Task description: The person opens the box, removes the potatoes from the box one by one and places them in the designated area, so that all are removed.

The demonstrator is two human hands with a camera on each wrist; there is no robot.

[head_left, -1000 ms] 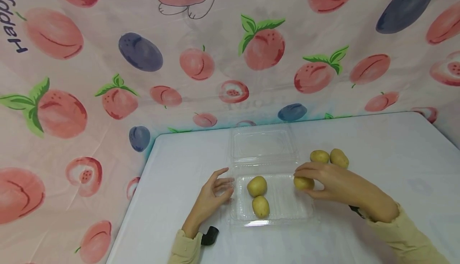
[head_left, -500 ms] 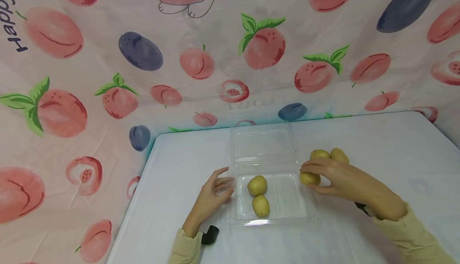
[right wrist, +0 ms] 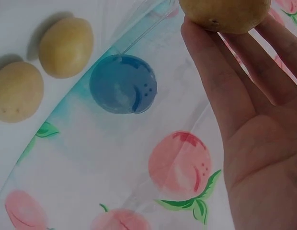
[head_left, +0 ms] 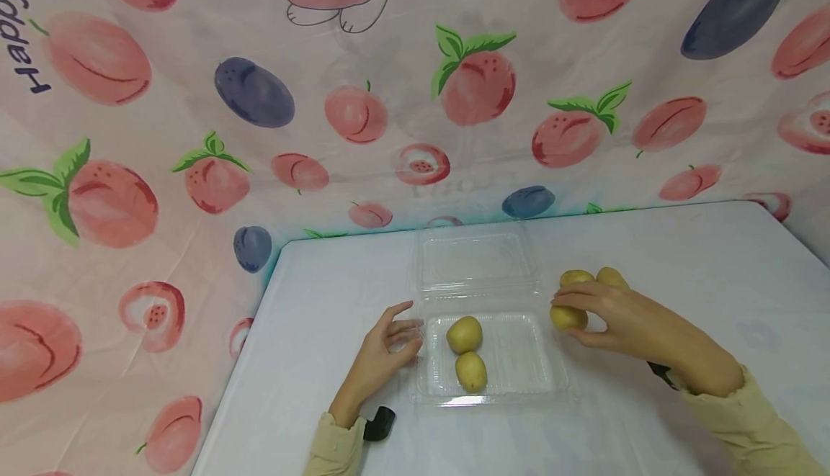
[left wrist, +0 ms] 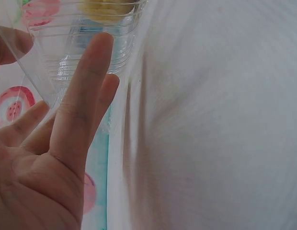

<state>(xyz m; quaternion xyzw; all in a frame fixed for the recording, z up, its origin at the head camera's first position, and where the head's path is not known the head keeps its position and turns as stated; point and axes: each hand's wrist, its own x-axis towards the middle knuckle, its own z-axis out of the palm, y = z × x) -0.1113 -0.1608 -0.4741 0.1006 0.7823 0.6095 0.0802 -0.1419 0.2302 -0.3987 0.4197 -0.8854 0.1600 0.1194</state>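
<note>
A clear plastic clamshell box lies opened out on the white table, its lid folded back away from me. In the left part of its base sit two yellow potatoes, a farther potato and a nearer potato. My right hand pinches another potato between fingers and thumb, just right of the box; in the right wrist view this potato rests at the fingertips. Beside the box's left wall is my left hand, fingers extended. The left wrist view shows its index finger close to the ridged plastic.
Behind my right hand lie two more potatoes, one partly hidden by the fingers and one beside it. A fruit-print cloth rises along the table's back and left edges.
My right hand has moved to the right with the potato, from over the box's right edge to outside it. My left hand and the two potatoes in the box have stayed put.
</note>
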